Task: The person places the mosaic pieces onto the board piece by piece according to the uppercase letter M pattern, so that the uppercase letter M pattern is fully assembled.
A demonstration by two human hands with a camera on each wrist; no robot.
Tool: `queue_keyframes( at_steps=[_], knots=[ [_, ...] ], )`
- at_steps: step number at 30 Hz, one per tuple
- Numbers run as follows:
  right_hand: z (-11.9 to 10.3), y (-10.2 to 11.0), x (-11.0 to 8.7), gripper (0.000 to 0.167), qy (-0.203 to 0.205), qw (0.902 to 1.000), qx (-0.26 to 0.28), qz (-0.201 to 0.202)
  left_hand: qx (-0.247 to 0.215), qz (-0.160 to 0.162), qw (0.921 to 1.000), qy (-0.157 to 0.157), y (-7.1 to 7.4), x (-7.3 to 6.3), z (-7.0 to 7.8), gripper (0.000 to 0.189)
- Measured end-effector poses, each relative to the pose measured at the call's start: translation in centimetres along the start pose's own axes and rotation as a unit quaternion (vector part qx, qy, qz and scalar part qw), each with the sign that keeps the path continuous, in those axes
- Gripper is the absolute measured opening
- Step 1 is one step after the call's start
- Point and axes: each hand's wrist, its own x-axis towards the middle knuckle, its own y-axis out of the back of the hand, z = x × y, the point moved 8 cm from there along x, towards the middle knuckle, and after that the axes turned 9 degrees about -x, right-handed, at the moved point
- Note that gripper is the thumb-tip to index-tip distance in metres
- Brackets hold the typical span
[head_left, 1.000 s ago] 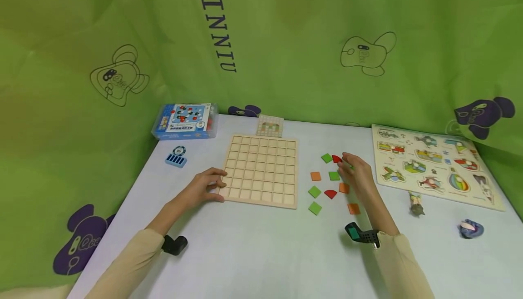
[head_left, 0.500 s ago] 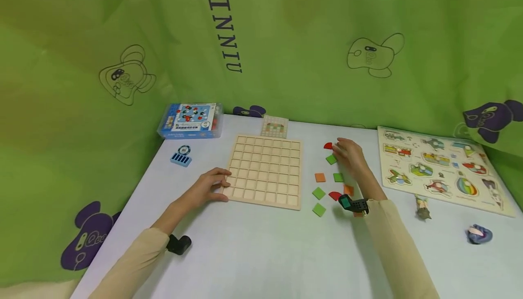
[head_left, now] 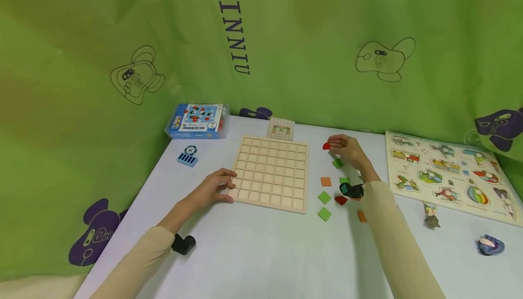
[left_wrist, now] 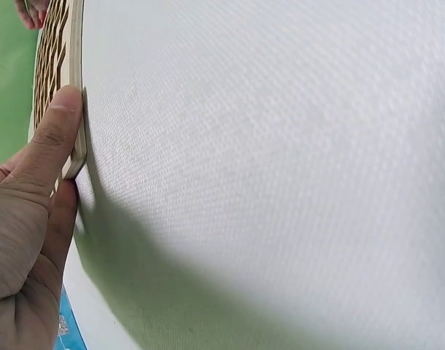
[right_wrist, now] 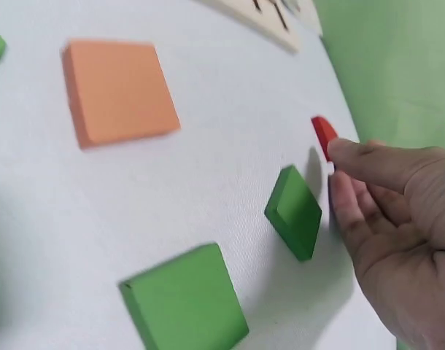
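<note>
My left hand [head_left: 214, 187] holds the near left corner of a pale wooden grid board [head_left: 269, 171]. In the left wrist view the thumb [left_wrist: 62, 109] lies on the board's front edge and a finger presses the side around the corner. Right of the board, toward the back, my right hand [head_left: 350, 151] pinches a red quarter-circle tile [right_wrist: 323, 136] between thumb and fingertips. A green square tile [right_wrist: 295, 213] lies just beneath that hand. Nearer me are an orange square tile [head_left: 326, 181], several more green and orange squares, and a second red quarter-circle tile [head_left: 341, 201], some partly behind the right wrist.
A small pattern card [head_left: 281, 128] lies behind the board. At the back left is a boxed molecule-model set [head_left: 198, 121], with a small blue toy [head_left: 187, 159] before it. On the right are a picture puzzle board [head_left: 449, 171], a small figurine [head_left: 431, 216] and a blue-grey toy [head_left: 490, 245].
My right hand has picked up the red quarter-circle tile and carried it left and back, toward the board. The left hand stays at the board's corner. The head view has shifted slightly left.
</note>
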Motion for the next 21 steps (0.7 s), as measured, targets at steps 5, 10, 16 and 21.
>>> queue_keyframes(
  at_steps=[5,10,16,21],
  knots=[
    [0.2,0.3,0.5,0.042,0.008,0.9994,-0.032,0.013,0.011,0.001,0.9999,0.003,0.0,0.0,0.0,0.026],
    [0.9,1.1,0.5,0.037,0.020,0.9977,-0.043,0.049,-0.003,-0.002,0.9999,0.010,-0.3,0.2,0.1,0.026],
    [1.4,1.1,0.2,0.033,0.021,0.9943,-0.057,0.088,-0.006,0.002,1.0000,0.006,-0.2,0.1,0.2,0.027],
    [0.9,0.6,-0.3,0.032,0.024,0.9896,-0.059,0.129,-0.011,0.008,0.9999,0.010,-0.1,-0.2,0.0,0.027]
  ],
)
